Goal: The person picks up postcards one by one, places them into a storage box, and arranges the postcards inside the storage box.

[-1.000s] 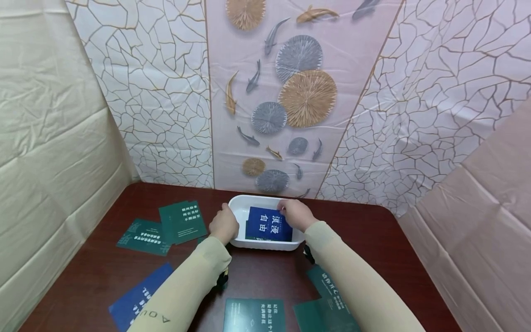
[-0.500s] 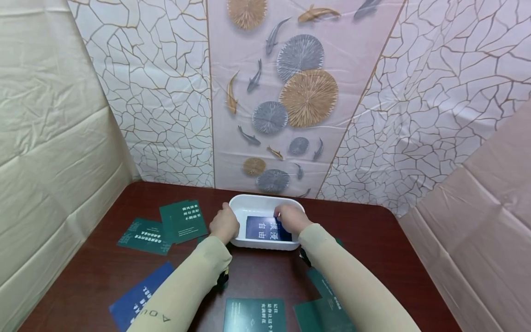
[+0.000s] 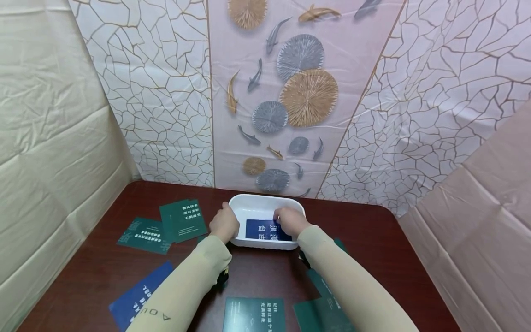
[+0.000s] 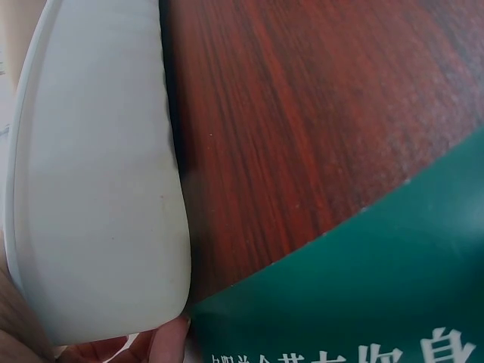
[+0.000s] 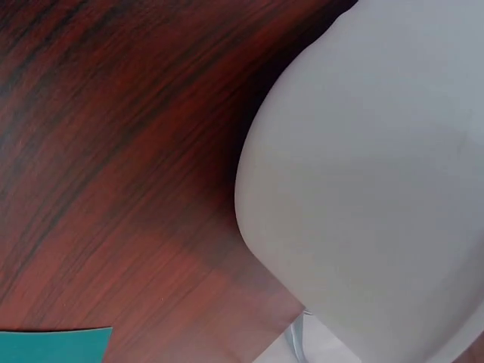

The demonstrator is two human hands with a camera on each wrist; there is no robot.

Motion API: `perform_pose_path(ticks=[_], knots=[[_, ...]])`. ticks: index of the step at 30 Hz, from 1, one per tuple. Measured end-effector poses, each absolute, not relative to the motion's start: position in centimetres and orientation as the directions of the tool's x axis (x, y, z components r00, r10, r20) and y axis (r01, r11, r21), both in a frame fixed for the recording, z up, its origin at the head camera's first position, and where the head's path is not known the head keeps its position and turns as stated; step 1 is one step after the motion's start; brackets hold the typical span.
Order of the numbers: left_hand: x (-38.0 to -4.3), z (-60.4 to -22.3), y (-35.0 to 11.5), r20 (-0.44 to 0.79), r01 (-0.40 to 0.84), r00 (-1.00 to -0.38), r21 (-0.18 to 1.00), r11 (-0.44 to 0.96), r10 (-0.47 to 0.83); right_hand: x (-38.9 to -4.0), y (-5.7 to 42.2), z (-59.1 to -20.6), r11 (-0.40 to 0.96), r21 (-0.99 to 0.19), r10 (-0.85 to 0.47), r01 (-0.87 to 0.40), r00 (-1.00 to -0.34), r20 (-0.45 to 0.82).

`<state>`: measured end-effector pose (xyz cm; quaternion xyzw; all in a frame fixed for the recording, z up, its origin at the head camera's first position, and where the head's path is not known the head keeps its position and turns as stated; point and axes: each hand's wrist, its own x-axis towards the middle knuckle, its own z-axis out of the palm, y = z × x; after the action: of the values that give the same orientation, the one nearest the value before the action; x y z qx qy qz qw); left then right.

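In the head view, a white plastic basin (image 3: 269, 246) stands at the back middle of the table. My left hand (image 3: 224, 223) grips its left end; in the left wrist view, fingertips (image 4: 169, 342) curl at the lower end of the basin wall (image 4: 106, 174). Inside the basin lies a blue card (image 3: 259, 230) with white Chinese characters. My right hand (image 3: 292, 221) reaches over the right rim and pinches the card at its upper right, covering that corner. The right wrist view shows only the basin's outer wall (image 5: 363, 166) beside the table.
Two green cards (image 3: 182, 223) (image 3: 145, 236) overlap at the left, with a blue card (image 3: 138, 295) nearer, partly under the left sleeve. A green card (image 3: 254, 316) lies at the front middle. More green cards (image 3: 321, 316) lie under the right forearm. Patterned cloth hangs behind the table.
The right hand has lowered the blue card deeper into the basin, and its top edge has come nearer to me. The left hand has stayed on the basin's left end.
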<state>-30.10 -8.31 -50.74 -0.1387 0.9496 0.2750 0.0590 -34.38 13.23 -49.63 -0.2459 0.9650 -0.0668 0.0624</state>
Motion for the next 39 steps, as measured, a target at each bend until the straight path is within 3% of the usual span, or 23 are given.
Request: perform_pose_path(ticks=[27, 39], knots=[[-30.3, -50.7, -8.2, -0.225, -0.314, -0.947, 0.494, 0.811, -0.230, -35.0, 13.3, -51.6, 0.880, -0.161, -0.461, -0.446, -0.885, -0.065], [-30.2, -50.8, -8.3, -0.220, -0.309, -0.949, 0.498, 0.810, -0.226, -34.0, 13.5, -49.5, 0.882, -0.215, -0.436, -0.420, -0.899, -0.035]])
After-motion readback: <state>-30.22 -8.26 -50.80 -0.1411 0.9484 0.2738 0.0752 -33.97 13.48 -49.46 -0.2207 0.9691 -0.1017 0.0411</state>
